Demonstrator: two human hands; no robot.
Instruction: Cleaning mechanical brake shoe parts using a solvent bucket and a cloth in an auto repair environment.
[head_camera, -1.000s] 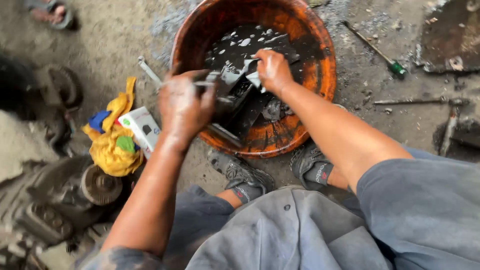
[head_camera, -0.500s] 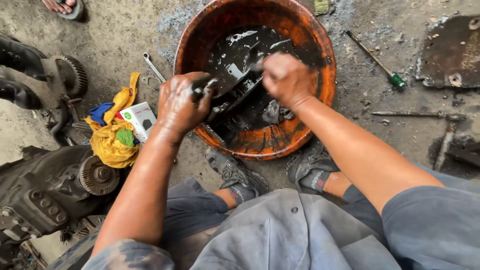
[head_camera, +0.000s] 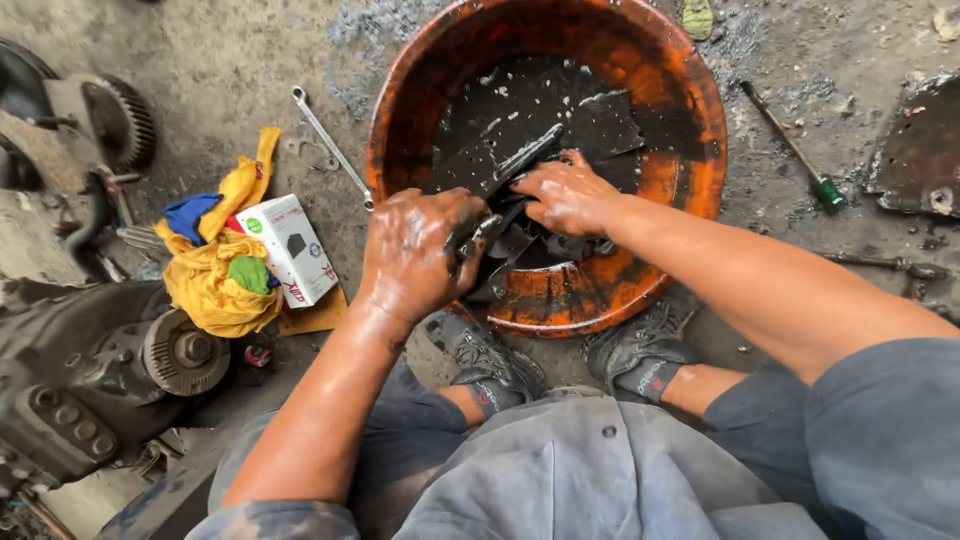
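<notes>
Metal part (head_camera: 510, 200), black and oily, sits tilted over dark liquid in the orange basin (head_camera: 690, 120), gripped at its near end by the left hand (head_camera: 415, 250) while the right hand (head_camera: 565, 195) presses on it, grime apparently yet to be washed off.

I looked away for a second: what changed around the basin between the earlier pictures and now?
The right hand came down from the part's far end to rest low on the dark metal part. The left hand dropped closer to the rim of the orange basin, still gripping the part. Rags, white box and wrench lie unmoved.
</notes>
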